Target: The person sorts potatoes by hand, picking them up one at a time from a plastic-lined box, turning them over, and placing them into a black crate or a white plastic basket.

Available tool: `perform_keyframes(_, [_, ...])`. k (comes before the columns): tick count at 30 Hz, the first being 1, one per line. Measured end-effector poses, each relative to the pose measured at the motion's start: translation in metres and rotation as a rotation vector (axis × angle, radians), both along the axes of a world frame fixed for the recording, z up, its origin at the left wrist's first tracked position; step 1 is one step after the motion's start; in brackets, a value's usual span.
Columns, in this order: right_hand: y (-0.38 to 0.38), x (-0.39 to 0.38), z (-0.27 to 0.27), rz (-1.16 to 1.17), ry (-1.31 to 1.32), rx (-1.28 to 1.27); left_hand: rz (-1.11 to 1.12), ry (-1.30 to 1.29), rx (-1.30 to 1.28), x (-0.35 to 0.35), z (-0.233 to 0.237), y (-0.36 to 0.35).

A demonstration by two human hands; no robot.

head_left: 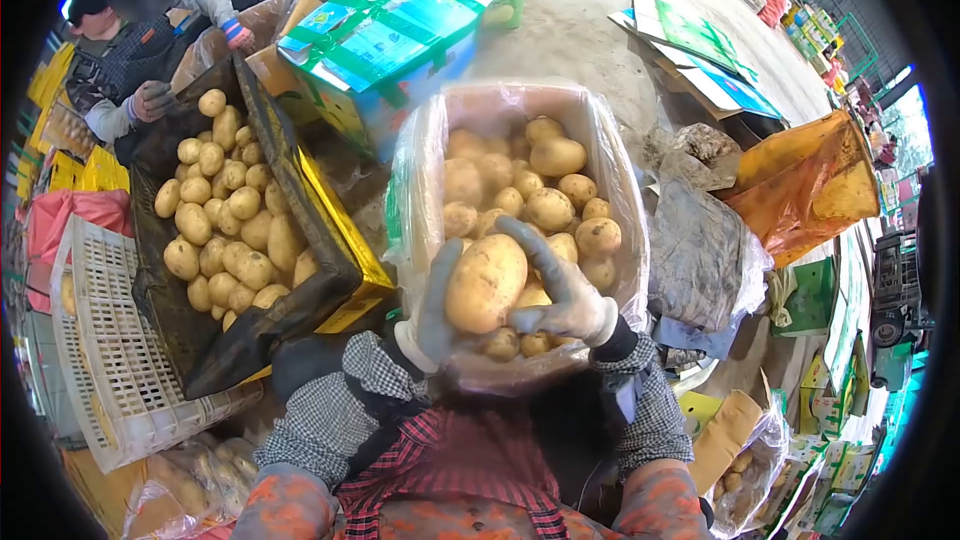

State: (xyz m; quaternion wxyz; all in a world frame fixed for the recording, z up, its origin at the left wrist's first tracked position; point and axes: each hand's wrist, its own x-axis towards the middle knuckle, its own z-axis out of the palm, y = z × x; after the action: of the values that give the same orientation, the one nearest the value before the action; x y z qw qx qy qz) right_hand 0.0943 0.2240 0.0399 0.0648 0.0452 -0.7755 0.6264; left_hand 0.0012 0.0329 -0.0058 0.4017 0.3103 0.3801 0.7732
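Note:
A large potato (487, 283) is held up between my two gloved hands, over the near end of a plastic-lined box (622, 230). My left hand (432, 308) wraps its left side, the fingers partly hidden behind it. On its right, my right hand (572, 292) curves round with the fingers at the upper edge and the thumb at the lower edge. Several more potatoes (550, 208) lie in the box beneath and beyond my hands, some with dark marks. The clear liner is folded out over the box's sides.
Left of the box stands a black-lined yellow crate (345, 275) of potatoes (228, 210), with a white plastic basket (130, 360) beside it. A co-worker (130, 70) is behind the crate. A taped blue carton (385, 20) stands ahead; an orange-lined crate (810, 175) lies right.

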Motion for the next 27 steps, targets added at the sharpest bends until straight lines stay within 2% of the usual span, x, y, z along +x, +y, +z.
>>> perform_keyframes(2, [-0.008, -0.001, 0.004, -0.078, -0.086, -0.069, -0.196, -0.277, 0.030, -0.002, 0.002, -0.003])
perform_keyframes(3, [-0.007, -0.001, 0.009, -0.093, -0.134, -0.090, -0.456, -0.548, 0.171, -0.018, -0.016, -0.001])
perform_keyframes(5, [-0.005, -0.002, 0.003, -0.134, -0.153, -0.094, -0.422, -0.667, 0.059, -0.019, -0.007, 0.004])
perform_keyframes(7, [0.000, -0.006, -0.010, -0.217, -0.154, -0.009, 0.159, -0.320, -0.437, -0.001, 0.010, 0.010])
perform_keyframes(11, [0.003, -0.008, -0.014, -0.308, -0.187, 0.026, 0.106, -0.376, -0.490, 0.004, 0.020, 0.009])
perform_keyframes(13, [-0.005, -0.004, -0.005, -0.362, -0.177, 0.136, 0.038, -0.411, -0.456, 0.002, 0.027, 0.008])
perform_keyframes(15, [-0.024, -0.006, 0.009, -0.438, -0.104, 0.334, 0.171, -0.023, -0.527, 0.007, -0.014, 0.007])
perform_keyframes(17, [-0.028, -0.006, 0.000, -0.483, -0.049, 0.467, 0.190, 0.076, -0.511, 0.008, -0.017, 0.008])
perform_keyframes(18, [-0.029, -0.007, -0.005, -0.508, -0.023, 0.533, 0.135, -0.020, -0.468, 0.010, -0.016, 0.005])
perform_keyframes(20, [-0.006, -0.009, -0.009, -0.490, -0.202, 0.264, 0.054, -0.231, -0.367, 0.012, 0.009, 0.007])
perform_keyframes(22, [-0.004, -0.009, -0.008, -0.548, -0.143, 0.049, -0.010, -0.470, -0.261, 0.016, 0.033, 0.010])
perform_keyframes(24, [0.001, -0.005, -0.018, -0.522, -0.041, -0.124, -0.067, -0.559, -0.235, 0.009, 0.034, 0.010])
perform_keyframes(25, [0.005, -0.005, -0.022, -0.439, -0.064, -0.282, -0.093, -0.604, -0.221, 0.006, 0.035, 0.009])
perform_keyframes(27, [0.012, 0.000, -0.024, -0.349, -0.074, -0.304, -0.191, -0.701, -0.084, 0.001, 0.026, 0.005])
